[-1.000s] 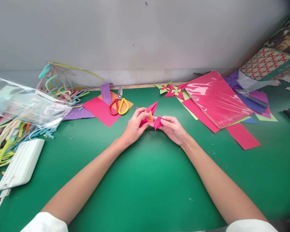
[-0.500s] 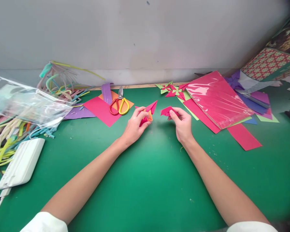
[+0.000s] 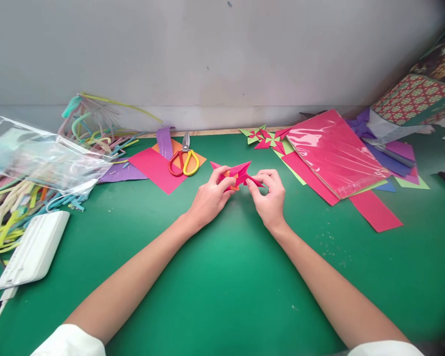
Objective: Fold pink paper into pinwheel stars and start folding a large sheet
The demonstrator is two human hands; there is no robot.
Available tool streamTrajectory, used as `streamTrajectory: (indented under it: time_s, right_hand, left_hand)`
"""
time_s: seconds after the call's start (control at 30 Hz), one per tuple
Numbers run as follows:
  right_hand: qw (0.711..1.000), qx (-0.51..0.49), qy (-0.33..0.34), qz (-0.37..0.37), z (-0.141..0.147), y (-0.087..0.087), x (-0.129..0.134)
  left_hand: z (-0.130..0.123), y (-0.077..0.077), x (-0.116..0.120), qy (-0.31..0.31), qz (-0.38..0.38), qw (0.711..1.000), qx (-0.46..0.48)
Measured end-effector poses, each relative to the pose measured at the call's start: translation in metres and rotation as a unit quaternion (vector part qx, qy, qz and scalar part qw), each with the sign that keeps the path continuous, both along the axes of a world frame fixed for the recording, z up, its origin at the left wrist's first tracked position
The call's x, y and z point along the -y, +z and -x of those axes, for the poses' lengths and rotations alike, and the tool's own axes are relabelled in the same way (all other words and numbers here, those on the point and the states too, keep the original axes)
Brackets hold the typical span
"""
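Over the middle of the green table (image 3: 222,277), my left hand (image 3: 212,197) is closed round a pink and orange origami piece (image 3: 241,170) with pointed tips. My right hand (image 3: 269,195) pinches a pink folded paper piece (image 3: 255,182) between thumb and fingers. The two papers touch at the right side of the origami, though the fingers hide how far they overlap. Beyond my right hand lie folded pink and green paper stars (image 3: 269,138). Scissors (image 3: 185,155) with red and yellow handles rest on pink and orange sheets (image 3: 159,170) left of my left hand.
At the right lies a plastic-wrapped pack of pink paper (image 3: 337,153) over loose coloured sheets, with a purple paper star (image 3: 361,123) behind. Pipe cleaners (image 3: 18,202), a clear plastic bag (image 3: 48,153) and a white power bank (image 3: 33,249) with a cable occupy the left. A wall (image 3: 207,59) stands behind.
My right hand has moved left and brought its pink folded paper against the origami piece in my left hand. The left hand's piece has shifted slightly right.
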State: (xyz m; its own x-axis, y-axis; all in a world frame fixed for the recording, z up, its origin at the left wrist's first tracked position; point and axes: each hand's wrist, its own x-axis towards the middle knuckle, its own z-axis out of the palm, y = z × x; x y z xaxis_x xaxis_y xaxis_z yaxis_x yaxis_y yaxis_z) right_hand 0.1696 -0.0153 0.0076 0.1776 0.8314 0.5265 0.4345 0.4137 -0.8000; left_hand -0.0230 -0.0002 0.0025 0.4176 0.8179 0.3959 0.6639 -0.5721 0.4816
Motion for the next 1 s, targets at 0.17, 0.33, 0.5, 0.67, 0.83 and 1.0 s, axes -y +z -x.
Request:
streamTrajectory:
  time_s: [0.17, 0.33, 0.5, 0.67, 0.83, 1.0]
  right_hand:
    - [0.999, 0.038, 0.023, 0.019, 0.0023, 0.0002, 0.0021]
    - [0.996, 0.068, 0.040, 0.044, 0.0040, -0.0008, 0.0023]
    - [0.993, 0.089, 0.050, 0.060, 0.0041, -0.0045, 0.0005]
    - [0.993, 0.071, 0.067, 0.067, 0.0044, -0.0020, 0.0008]
    - [0.995, 0.052, 0.061, 0.058, 0.0037, 0.0019, 0.0017]
    - [0.994, 0.067, 0.060, 0.060, 0.0034, 0.0016, 0.0022]
  left_hand:
    - [-0.0001, 0.0008, 0.0004, 0.013, -0.014, 1.000, -0.002]
    - [-0.0005, 0.0006, 0.0005, 0.020, -0.026, 0.999, -0.015]
    - [-0.0011, 0.0005, 0.0021, 0.022, -0.029, 0.999, -0.029]
    - [-0.0018, 0.0007, 0.0027, 0.026, -0.031, 0.998, -0.038]
    - [-0.0027, 0.0011, 0.0033, 0.024, -0.045, 0.997, -0.053]
    - [-0.0023, 0.0009, 0.0036, 0.019, -0.055, 0.997, -0.060]
